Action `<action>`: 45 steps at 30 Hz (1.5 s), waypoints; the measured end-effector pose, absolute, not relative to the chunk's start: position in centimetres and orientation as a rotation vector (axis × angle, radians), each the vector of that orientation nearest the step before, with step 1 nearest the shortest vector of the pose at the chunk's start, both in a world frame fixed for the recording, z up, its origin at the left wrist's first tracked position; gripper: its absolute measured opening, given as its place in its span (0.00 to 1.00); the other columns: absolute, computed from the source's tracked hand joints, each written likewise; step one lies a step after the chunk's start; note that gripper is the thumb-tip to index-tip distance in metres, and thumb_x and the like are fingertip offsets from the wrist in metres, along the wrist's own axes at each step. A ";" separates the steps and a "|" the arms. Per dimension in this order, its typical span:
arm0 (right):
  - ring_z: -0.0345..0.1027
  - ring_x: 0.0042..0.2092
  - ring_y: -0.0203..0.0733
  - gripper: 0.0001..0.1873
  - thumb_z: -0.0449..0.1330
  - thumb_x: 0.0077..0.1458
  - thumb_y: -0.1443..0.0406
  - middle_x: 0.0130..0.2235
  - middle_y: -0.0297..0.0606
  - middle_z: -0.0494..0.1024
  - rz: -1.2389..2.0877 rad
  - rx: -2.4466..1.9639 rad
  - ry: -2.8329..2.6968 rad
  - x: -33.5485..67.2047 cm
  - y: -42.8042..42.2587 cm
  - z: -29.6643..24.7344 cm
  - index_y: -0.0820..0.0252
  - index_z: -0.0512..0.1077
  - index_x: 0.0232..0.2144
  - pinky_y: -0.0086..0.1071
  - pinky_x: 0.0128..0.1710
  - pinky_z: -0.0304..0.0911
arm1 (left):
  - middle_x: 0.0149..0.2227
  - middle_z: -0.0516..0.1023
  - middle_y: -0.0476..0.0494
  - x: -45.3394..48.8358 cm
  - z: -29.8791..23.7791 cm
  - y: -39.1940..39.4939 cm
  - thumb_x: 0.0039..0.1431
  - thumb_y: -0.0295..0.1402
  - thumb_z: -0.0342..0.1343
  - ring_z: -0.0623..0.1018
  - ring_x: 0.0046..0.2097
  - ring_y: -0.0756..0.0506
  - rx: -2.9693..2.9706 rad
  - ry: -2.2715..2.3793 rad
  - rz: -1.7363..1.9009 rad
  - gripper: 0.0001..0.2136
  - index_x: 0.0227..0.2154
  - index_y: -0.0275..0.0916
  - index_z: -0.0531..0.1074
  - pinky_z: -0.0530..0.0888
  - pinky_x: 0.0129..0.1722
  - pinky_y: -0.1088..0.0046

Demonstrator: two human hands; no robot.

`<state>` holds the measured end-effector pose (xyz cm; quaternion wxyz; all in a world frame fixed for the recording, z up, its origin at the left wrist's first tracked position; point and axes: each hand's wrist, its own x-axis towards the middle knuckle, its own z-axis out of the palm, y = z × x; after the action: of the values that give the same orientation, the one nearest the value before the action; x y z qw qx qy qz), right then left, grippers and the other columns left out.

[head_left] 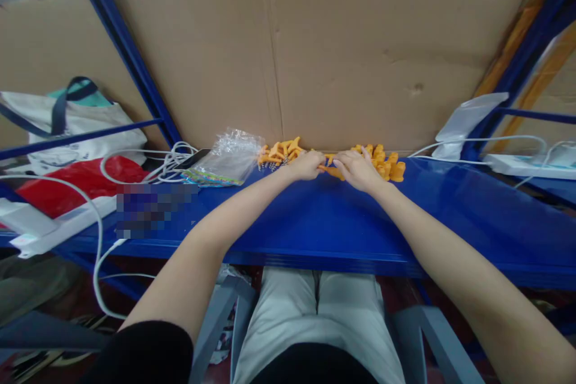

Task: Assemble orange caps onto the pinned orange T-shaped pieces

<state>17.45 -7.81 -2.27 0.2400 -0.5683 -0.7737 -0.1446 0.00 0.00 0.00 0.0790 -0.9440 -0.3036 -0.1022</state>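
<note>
Over the blue shelf, my left hand [308,165] is closed around one end of a small orange plastic piece [330,170] that shows between the two hands. Close to its right, my right hand [359,169] lies over orange pieces with fingers stretched out and the thumb apart; its fingertips touch or nearly touch the same piece. Left of my left hand is a pile of orange plastic figures [281,150] with small metal chains. Several more orange pieces [387,163] stand bunched just right of my right hand. My fingers hide part of the middle pieces.
Clear plastic bags [231,156] lie left of the figures, beside coiled white cables [173,162]. A red bag [81,186] and a cloth tote bag [72,126] are farther left. Cardboard [337,48] backs the blue shelf [310,222]. A white power strip [531,166] is at right.
</note>
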 end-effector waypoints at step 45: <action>0.72 0.49 0.52 0.24 0.53 0.63 0.53 0.51 0.50 0.74 -0.107 -1.132 -1.921 18.4 -6.1 -3.4 0.58 0.66 0.56 0.50 0.49 0.69 | 0.35 0.76 0.46 -2.6 -2.8 -1.9 0.50 0.21 0.56 0.78 0.39 0.44 -2.685 -1.671 -1.501 0.19 0.45 0.38 0.65 0.75 0.45 0.65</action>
<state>18.41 -6.13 -3.41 0.4394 -0.4555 -0.7730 -0.0430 -2.56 -1.91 -2.81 -0.1786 -0.7547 -0.4696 -0.4218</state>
